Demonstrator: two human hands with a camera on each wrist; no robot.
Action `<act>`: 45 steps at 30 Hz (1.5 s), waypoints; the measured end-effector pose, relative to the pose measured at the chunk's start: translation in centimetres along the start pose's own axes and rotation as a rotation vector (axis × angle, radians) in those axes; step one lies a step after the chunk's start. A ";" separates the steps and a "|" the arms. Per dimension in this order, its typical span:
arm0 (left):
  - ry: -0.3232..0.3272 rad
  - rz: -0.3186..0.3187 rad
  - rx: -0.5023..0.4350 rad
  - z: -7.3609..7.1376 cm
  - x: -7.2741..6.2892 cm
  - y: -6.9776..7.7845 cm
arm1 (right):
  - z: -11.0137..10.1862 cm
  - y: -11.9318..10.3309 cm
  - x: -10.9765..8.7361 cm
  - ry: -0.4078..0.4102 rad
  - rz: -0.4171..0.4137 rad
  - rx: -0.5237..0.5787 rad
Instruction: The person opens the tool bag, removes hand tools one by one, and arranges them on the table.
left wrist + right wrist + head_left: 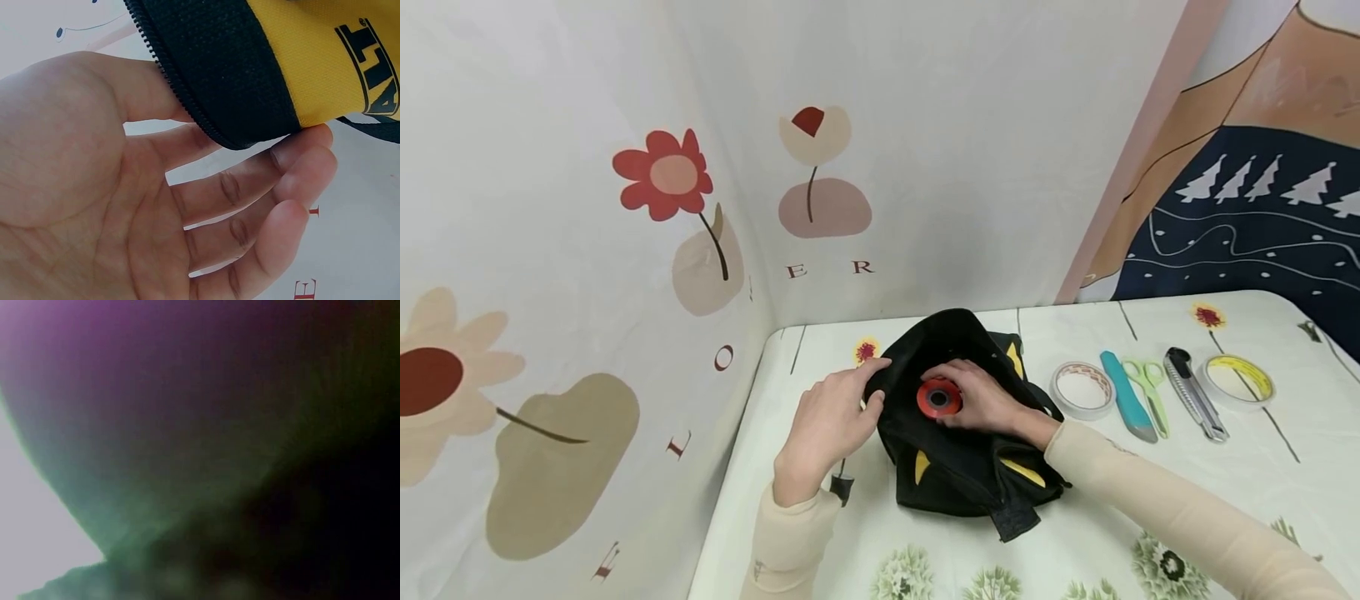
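A black tool bag [943, 487] with yellow patches stands on the table, its top gaping. At its left rim, my left hand [831, 421] holds the edge between thumb and fingers. The left wrist view shows the bag's zipper edge [181, 81] and yellow side with black lettering lying within that hand [206, 200]. Inside the bag's mouth, my right hand [981, 400] grips a red tape roll [928, 403] with a dark centre. The right wrist view is too dark and blurred to make out the roll.
Right of the bag lie a white tape roll [1107, 406], a teal utility knife [1126, 396], green scissors [1152, 396], a grey and black box cutter [1195, 396] and a yellow-lined tape roll [1266, 392]. A printed cloth wall [925, 208] rises behind the table.
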State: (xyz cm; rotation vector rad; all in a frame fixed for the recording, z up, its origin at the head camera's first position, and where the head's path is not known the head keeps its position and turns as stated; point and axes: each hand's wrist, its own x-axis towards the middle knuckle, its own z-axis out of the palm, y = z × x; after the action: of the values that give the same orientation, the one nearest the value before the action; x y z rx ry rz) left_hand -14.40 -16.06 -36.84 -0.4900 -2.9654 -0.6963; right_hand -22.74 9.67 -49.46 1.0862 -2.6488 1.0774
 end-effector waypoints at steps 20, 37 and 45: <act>0.007 0.002 -0.007 0.3 0.1 0.3 | -4.3 -3.3 -1.3 0.080 -0.033 0.098; 0.007 0.007 -0.011 0.3 0.0 0.2 | -7.8 -6.7 -2.6 0.193 -0.116 0.127; 0.013 0.019 -0.015 0.3 0.1 0.2 | -8.8 -6.5 -4.0 0.247 -0.095 0.121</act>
State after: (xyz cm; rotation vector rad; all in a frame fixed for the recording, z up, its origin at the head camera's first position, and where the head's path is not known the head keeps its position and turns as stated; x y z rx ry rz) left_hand -14.43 -15.72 -37.04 -0.5118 -2.9418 -0.7182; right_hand -17.18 14.39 -40.38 1.0134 -2.3449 1.2757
